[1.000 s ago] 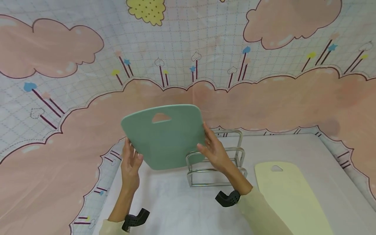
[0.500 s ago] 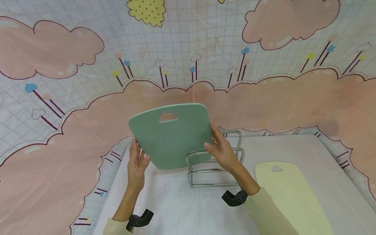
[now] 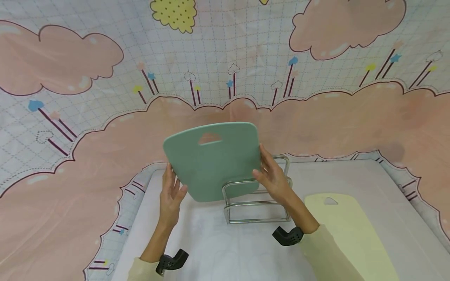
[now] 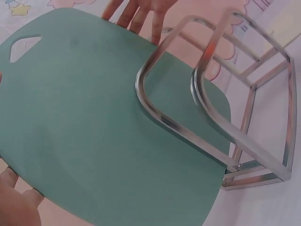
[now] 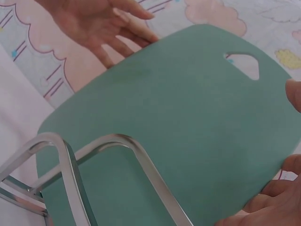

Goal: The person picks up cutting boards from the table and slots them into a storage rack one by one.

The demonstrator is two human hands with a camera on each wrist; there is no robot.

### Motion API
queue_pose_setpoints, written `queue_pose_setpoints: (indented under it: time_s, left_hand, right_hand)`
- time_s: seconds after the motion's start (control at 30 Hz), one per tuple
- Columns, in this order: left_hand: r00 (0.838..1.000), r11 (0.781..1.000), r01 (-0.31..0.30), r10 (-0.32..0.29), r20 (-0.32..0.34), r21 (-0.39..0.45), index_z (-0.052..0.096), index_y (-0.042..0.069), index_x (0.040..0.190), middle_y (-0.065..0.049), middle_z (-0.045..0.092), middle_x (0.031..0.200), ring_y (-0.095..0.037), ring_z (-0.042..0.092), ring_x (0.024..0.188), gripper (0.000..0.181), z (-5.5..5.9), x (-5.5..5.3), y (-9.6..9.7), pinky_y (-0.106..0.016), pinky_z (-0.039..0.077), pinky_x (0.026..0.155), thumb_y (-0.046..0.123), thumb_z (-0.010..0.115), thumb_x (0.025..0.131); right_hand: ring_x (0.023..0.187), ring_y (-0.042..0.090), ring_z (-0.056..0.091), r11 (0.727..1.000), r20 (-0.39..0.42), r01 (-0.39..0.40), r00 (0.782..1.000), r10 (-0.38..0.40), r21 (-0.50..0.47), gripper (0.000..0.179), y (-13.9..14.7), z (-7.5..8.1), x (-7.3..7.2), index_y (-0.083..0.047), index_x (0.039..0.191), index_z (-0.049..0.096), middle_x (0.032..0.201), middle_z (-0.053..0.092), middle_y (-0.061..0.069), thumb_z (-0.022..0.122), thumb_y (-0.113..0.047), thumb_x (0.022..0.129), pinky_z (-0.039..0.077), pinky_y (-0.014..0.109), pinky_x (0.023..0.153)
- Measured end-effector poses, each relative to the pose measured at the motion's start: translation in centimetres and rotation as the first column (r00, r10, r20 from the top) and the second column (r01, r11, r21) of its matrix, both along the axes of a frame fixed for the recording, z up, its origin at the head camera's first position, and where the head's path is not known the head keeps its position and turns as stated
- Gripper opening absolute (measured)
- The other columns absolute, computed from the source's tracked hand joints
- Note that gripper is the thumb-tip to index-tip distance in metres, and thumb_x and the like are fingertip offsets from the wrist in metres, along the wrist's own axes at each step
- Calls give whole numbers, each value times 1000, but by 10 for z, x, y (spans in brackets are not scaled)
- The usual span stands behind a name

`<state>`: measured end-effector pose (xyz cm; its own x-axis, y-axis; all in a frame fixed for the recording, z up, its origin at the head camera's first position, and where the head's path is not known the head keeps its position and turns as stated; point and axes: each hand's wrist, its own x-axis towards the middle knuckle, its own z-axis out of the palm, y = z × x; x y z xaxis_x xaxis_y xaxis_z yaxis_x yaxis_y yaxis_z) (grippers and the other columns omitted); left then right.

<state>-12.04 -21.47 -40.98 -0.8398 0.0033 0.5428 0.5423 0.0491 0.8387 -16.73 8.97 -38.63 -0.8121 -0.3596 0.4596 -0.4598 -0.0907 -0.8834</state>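
Observation:
A green cutting board (image 3: 214, 164) with a handle slot stands tilted in the metal rack (image 3: 256, 203). Its lower right part is behind the rack's front bar, while its left part sticks out past the frame. My left hand (image 3: 171, 201) holds the board's left edge, fingers behind it and thumb towards the front. At the opposite edge, my right hand (image 3: 275, 179) grips with the thumb in front and the fingers behind. The left wrist view shows two rounded rack loops (image 4: 174, 122) crossing near the board's lower corner. In the right wrist view the right hand (image 5: 277, 202) touches the near edge.
A pale yellow cutting board (image 3: 346, 230) lies flat on the white table (image 3: 218, 249), right of the rack. Behind the table hangs a patterned cloth (image 3: 316, 125). Black wrist cameras (image 3: 172, 261) are strapped to both wrists.
Both hands and the green cutting board have shifted to the right, bringing more of the board behind the rack's front bar. The rack and yellow board have stayed put.

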Motion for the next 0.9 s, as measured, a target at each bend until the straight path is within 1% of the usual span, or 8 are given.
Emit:
queue_pose_setpoints:
  time_s: [0.17, 0.33, 0.5, 0.57, 0.67, 0.77, 0.9]
  left_hand:
    - [1000, 1000, -2, 3, 25, -25, 10, 17, 155, -9, 11, 156, -27, 9, 144, 79, 2, 0, 6, -46, 12, 114, -5, 49, 89]
    - [999, 1000, 23, -22, 37, -19, 7, 15, 155, -10, 9, 156, -27, 8, 144, 79, 2, 0, 13, -46, 10, 114, -4, 50, 90]
    - [998, 998, 52, -51, 44, -26, 5, 12, 154, -11, 7, 156, -26, 7, 144, 79, 0, -2, 19, -43, 11, 114, -4, 49, 91]
    - [997, 998, 58, -56, 47, -31, 5, 12, 154, -11, 7, 156, -26, 7, 145, 79, -1, -2, 21, -43, 11, 114, -3, 49, 91]
    - [997, 998, 54, -52, 50, -44, 5, 12, 154, -10, 7, 157, -27, 8, 144, 79, -1, -3, 24, -46, 10, 114, -2, 49, 91]
    - [998, 997, 48, -45, 52, -65, 6, 13, 155, -9, 7, 157, -27, 9, 144, 79, 2, -4, 29, -51, 10, 113, -1, 51, 91]
    - [998, 995, 52, -49, 48, -80, 7, 14, 155, -8, 9, 157, -27, 11, 143, 79, 5, -6, 36, -53, 9, 113, -2, 50, 90]
  right_hand:
    - [143, 28, 12, 1000, 23, -7, 1000, 7, -15, 71, 7, 1, 0, -5, 153, 9, 159, 7, 9, 52, -15, 98, 17, 55, 110]
    - [143, 28, 14, 1000, 26, 7, 1000, -6, -10, 70, 15, 1, 0, -6, 153, 9, 159, 8, 8, 52, -14, 98, 18, 56, 109]
    - [143, 26, 12, 1000, 33, 25, 999, -25, -4, 71, 23, -1, 2, -8, 154, 10, 159, 7, 7, 53, -22, 99, 17, 55, 110]
    - [144, 26, 10, 1000, 42, 21, 999, -21, -10, 72, 26, -2, 3, -8, 154, 10, 159, 6, 7, 53, -25, 99, 15, 55, 110]
    - [144, 26, 9, 1000, 50, 22, 999, -21, -16, 72, 30, -3, 4, -7, 153, 9, 159, 6, 8, 53, -25, 99, 15, 55, 110]
    - [144, 26, 9, 999, 57, 29, 998, -28, -24, 71, 34, -3, 5, -5, 153, 8, 159, 6, 8, 52, -23, 100, 14, 55, 110]
    - [144, 28, 10, 998, 51, 66, 997, -66, 5, 69, 41, -1, 5, -3, 153, 8, 159, 7, 9, 51, -18, 100, 17, 55, 108]
